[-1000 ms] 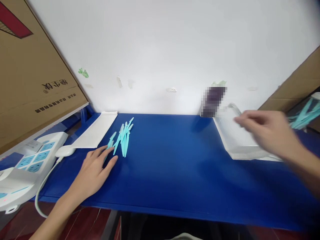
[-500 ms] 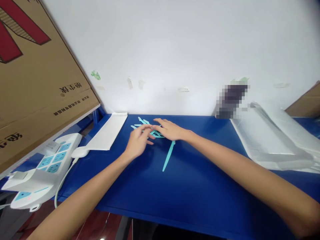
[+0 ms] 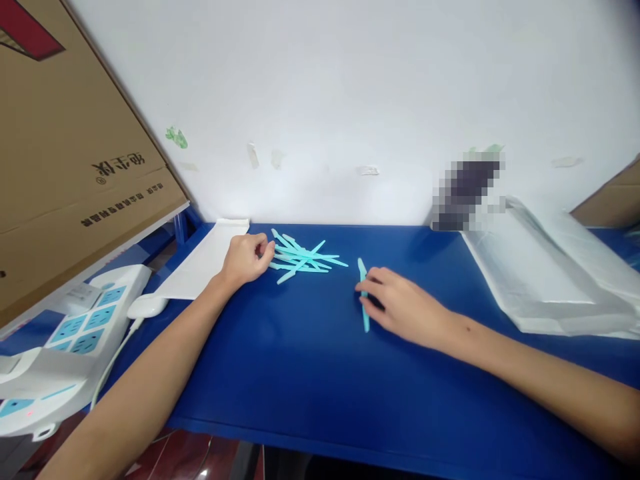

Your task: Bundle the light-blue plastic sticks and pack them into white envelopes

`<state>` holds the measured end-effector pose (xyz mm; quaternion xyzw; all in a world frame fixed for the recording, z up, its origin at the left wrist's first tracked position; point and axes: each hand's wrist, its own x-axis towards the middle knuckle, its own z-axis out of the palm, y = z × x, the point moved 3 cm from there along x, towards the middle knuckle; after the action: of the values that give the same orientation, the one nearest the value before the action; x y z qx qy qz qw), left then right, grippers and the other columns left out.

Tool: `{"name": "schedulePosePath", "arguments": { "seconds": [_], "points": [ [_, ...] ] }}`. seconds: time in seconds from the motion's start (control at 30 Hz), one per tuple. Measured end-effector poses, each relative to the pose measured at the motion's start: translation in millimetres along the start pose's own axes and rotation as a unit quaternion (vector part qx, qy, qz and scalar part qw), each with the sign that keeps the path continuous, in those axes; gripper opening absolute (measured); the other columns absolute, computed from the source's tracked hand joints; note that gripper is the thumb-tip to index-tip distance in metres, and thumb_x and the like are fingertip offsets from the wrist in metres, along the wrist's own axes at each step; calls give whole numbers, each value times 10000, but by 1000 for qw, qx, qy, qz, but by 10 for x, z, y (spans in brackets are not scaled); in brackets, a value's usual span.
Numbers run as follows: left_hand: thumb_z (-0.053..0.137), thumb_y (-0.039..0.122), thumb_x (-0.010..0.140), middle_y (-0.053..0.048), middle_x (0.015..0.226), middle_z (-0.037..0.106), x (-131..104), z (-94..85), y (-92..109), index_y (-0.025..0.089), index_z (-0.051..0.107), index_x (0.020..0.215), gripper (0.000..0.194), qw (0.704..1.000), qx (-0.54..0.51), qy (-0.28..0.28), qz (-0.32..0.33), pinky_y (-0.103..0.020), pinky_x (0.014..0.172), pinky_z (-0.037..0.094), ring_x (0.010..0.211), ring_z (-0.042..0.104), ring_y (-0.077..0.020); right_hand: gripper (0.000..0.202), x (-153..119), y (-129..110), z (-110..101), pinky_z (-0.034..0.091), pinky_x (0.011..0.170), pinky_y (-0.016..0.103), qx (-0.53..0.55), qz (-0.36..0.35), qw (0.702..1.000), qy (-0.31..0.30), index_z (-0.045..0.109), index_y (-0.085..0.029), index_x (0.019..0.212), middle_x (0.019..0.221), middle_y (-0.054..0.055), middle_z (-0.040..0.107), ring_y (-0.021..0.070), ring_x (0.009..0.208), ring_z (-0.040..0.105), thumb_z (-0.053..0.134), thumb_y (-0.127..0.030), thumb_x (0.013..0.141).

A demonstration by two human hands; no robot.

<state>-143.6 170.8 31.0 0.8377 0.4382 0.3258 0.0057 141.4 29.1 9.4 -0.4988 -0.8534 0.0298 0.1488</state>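
Several thin turquoise knife-shaped sticks [image 3: 305, 259] lie crossed in a loose pile on the blue table [image 3: 300, 373]. At the pile's left edge is my left hand [image 3: 249, 258], its fingers curled together; what they hold, if anything, is hidden. To the right of the pile a single turquoise stick [image 3: 365, 313] lies apart, pointing roughly toward the table's front edge. My right hand [image 3: 400, 303] is over this stick from the right, with its fingers bent and apart around the stick's middle. Whether the fingers grip the stick cannot be made out.
A white flat packet [image 3: 197, 263] lies at the back left, with a white power strip [image 3: 85, 333] and cable in front of it. A large cardboard box [image 3: 75, 167] leans at the left. Clear plastic packaging [image 3: 555, 280] lies at the right, beside a blurred dark patch.
Both hands have moved apart, uncovering the pile. My left hand has curled its fingers. My right hand has moved right to the single stick, which now lies farther right and more upright in view.
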Motion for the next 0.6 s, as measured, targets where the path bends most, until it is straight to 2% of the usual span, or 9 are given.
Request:
{"name": "schedulePosePath", "arguments": {
  "seconds": [0.1, 0.2, 0.27, 0.33, 0.4, 0.47, 0.53, 0.6],
  "points": [
    [506, 331, 834, -20, 601, 460, 35, 25, 81, 217, 344, 531, 362, 998, 28, -30, 37, -342, 675, 350, 602, 447, -173, 280, 279, 435, -13, 494, 950, 435, 27, 73, 997, 18, 733, -141, 1082, 1097, 148, 689, 278, 1026, 637, 482, -190, 969],
    [418, 308, 926, -35, 617, 494, 56, 38, 122, 212, 438, 565, 373, 996, 60, -50, 51, -369, 753, 391, 646, 491, -196, 328, 742, 677, 25, 482, 973, 382, 47, 91, 995, 19, 709, -112, 1167, 1179, 137, 712, 248, 1057, 657, 470, -117, 942],
    [322, 328, 1007, -60, 742, 593, 38, 25, 111, 181, 600, 786, 384, 997, 56, -40, 40, -364, 791, 433, 723, 558, -209, 374, 1080, 671, 80, 482, 956, 326, 62, 82, 995, 11, 682, -102, 1218, 1187, 119, 724, 210, 1041, 669, 459, -73, 919],
    [292, 413, 1047, -126, 1056, 657, -1, 24, 99, 133, 617, 1161, 444, 997, 43, -46, 40, -368, 908, 464, 967, 619, -236, 397, 1383, 554, 130, 473, 941, 288, 78, 62, 995, -2, 669, -113, 1232, 1192, 99, 729, 187, 1043, 669, 455, -53, 904],
    [351, 552, 1030, -184, 1435, 521, -46, 62, 91, 149, 451, 1468, 603, 993, 39, -102, 42, -436, 1099, 399, 1314, 513, -300, 364, 1605, 379, 146, 463, 932, 279, 89, 41, 995, -18, 669, -132, 1204, 1185, 90, 731, 185, 1049, 661, 435, -80, 931],
    [425, 690, 966, -180, 1667, 246, -87, 130, 72, 221, 254, 1613, 817, 980, 49, -193, 20, -562, 1212, 244, 1533, 244, -387, 328, 1717, 196, 130, 470, 890, 296, 94, 30, 994, -36, 654, -142, 1177, 1144, 101, 734, 200, 1012, 662, 383, -173, 996],
    [471, 781, 896, -157, 1724, 49, -112, 188, 39, 267, 124, 1651, 976, 961, 57, -272, -18, -660, 1220, 127, 1577, 42, -437, 361, 1712, 32, 108, 478, 828, 327, 91, 25, 994, -59, 628, -152, 1172, 1103, 121, 730, 237, 970, 660, 363, -359, 1041],
    [476, 809, 872, -155, 1724, 29, -114, 211, 13, 270, 101, 1654, 1021, 947, 54, -316, -39, -687, 1214, 96, 1579, 6, -434, 473, 1606, -107, 105, 476, 816, 367, 82, 18, 993, -83, 607, -158, 1187, 1143, 147, 708, 294, 1010, 642, 442, -559, 996]
  ]
}}
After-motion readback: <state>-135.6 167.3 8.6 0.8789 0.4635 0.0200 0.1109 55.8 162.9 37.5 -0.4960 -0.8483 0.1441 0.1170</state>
